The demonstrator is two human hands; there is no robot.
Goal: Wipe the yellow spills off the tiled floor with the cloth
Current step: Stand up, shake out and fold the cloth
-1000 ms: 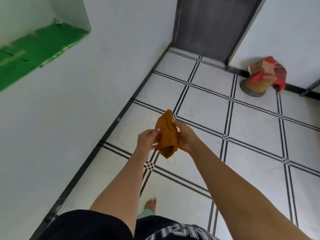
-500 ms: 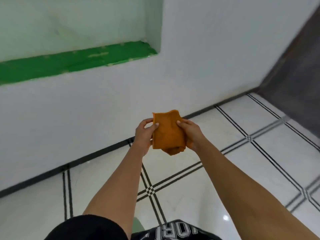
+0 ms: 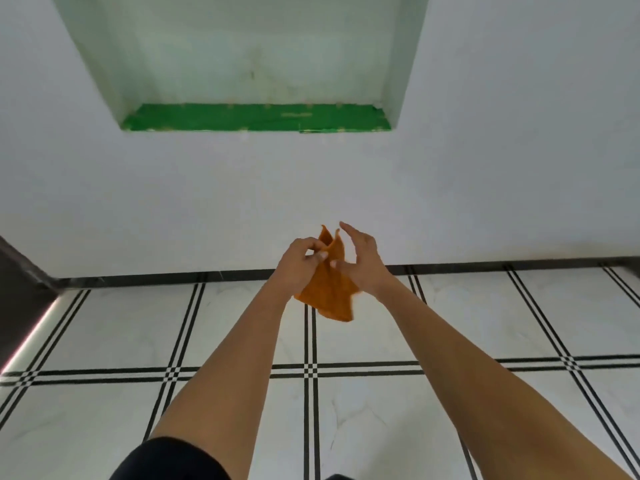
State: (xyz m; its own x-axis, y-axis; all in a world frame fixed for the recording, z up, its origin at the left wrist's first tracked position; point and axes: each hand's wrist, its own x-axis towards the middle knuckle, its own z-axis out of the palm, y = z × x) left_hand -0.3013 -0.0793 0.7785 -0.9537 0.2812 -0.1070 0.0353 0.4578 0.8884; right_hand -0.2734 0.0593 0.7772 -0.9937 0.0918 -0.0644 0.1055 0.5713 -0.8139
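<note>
Head view, facing a white wall (image 3: 485, 168) with the tiled floor (image 3: 381, 410) filling the lower half of the frame.

Cloth: one orange cloth (image 3: 329, 289), held in the air at frame centre, in front of the line where wall meets floor. It hangs loosely; two pointed corners stick up between the hands, and the lower corner droops toward the floor without touching it.

Left hand (image 3: 299, 261): fingers curled, thumb and fingertips pinching the cloth's upper left edge.

Right hand (image 3: 363, 265): fingers (image 3: 348, 230) spread and raised, thumb touching the cloth's right side. Whether it grips the cloth, I cannot tell.

Edges: a dark skirting strip (image 3: 138, 280) runs along the foot of the wall, left to right. At the left edge of the frame a dark surface (image 3: 17, 306) cuts in at an angle, with a bright streak along its lower border. One recess (image 3: 242, 64) in the wall, upper centre, has a green ledge (image 3: 256, 117).

Open room: the floor below and to either side of the arms is bare white tile with double black lines; two line crossings are plainly visible in mid frame, one at lower left and one at centre. No yellow marks can be made out on the tiles in view.

Count: two hands, two bare forearms, one cloth. Dark clothing (image 3: 166, 462) shows at the bottom edge.
</note>
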